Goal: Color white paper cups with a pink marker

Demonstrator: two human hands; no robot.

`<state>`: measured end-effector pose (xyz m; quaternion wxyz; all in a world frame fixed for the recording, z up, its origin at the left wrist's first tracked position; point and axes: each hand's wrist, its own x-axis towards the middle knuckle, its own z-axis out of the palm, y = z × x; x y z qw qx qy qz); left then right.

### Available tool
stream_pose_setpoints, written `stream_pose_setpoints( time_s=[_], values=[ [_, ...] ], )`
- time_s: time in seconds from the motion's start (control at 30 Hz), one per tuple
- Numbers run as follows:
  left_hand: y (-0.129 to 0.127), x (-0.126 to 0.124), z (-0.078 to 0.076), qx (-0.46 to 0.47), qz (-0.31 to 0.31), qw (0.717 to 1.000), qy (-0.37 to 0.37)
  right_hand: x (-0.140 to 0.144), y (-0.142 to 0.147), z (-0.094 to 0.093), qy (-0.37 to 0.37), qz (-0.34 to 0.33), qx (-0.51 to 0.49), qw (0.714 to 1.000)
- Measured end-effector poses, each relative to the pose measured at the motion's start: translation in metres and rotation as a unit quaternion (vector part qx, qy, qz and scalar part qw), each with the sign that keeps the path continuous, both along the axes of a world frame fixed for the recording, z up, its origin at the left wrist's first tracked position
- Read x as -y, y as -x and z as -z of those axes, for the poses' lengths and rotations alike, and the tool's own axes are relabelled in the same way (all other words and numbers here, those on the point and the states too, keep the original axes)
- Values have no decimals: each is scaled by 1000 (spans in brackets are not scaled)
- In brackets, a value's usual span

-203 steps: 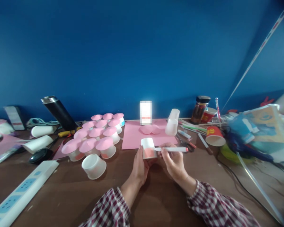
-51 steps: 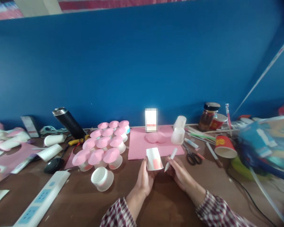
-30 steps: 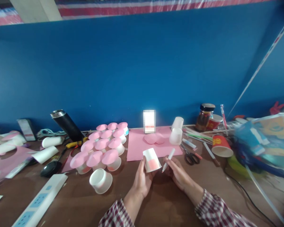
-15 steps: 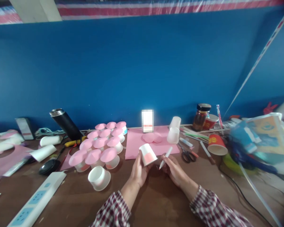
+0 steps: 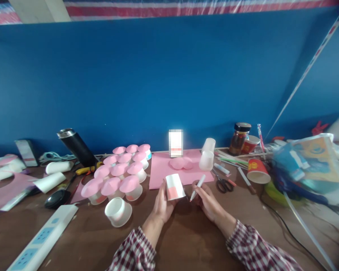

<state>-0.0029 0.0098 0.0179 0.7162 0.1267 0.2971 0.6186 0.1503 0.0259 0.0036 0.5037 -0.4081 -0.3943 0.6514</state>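
A white paper cup (image 5: 175, 184) with a salmon-pink patch on its side is gripped in my left hand (image 5: 161, 207), held tilted above the table. My right hand (image 5: 205, 199) is closed around a white marker (image 5: 197, 187), whose reddish tip points down toward me, just right of the cup and apart from it. Behind both hands lies a pink paper sheet (image 5: 158, 169) with cut pink paper pieces (image 5: 181, 163) on it. Two white cups, the nearer one (image 5: 206, 161) in front, rest at its right side. To the left stand several cups topped with pink cones (image 5: 111, 185).
A white cup on a round base (image 5: 117, 210) stands left of my left hand. Scissors (image 5: 224, 184), a red paper cup (image 5: 258, 171) and a brown jar (image 5: 240, 139) are on the right. A power strip (image 5: 42, 241), a mouse (image 5: 57, 198) and a black flask (image 5: 76, 146) sit left.
My left hand has turned the cup slightly, so it sits more upright and its pink patch has shifted left. The right hand with the marker stays nearly in place.
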Motion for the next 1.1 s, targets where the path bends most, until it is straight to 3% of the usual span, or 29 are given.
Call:
stream_pose_setpoints(
  time_s=[0.27,0.43,0.57,0.7,0.77,0.8,0.9,1.1],
  values=[
    [4,2,-1,-5,48,999,5,-2,-2,-8,11,12,-2,1000],
    [3,0,3,-11,32,999,16,-13,0,-31,-50,39,-13,998],
    [3,0,2,-9,18,1000,24,-20,11,-45,-149,58,7,987],
    [3,1,1,-10,11,999,31,-15,19,-35,-214,165,84,959],
    [2,1,1,-4,-2,999,34,-13,19,-23,-246,184,156,939],
    [2,1,2,0,-8,999,37,-13,18,-17,-264,153,185,934],
    [1,0,4,11,-17,999,40,-15,15,-5,-271,144,216,927],
    [0,1,2,21,-32,999,33,-13,19,-5,-261,109,202,938]
  ],
)
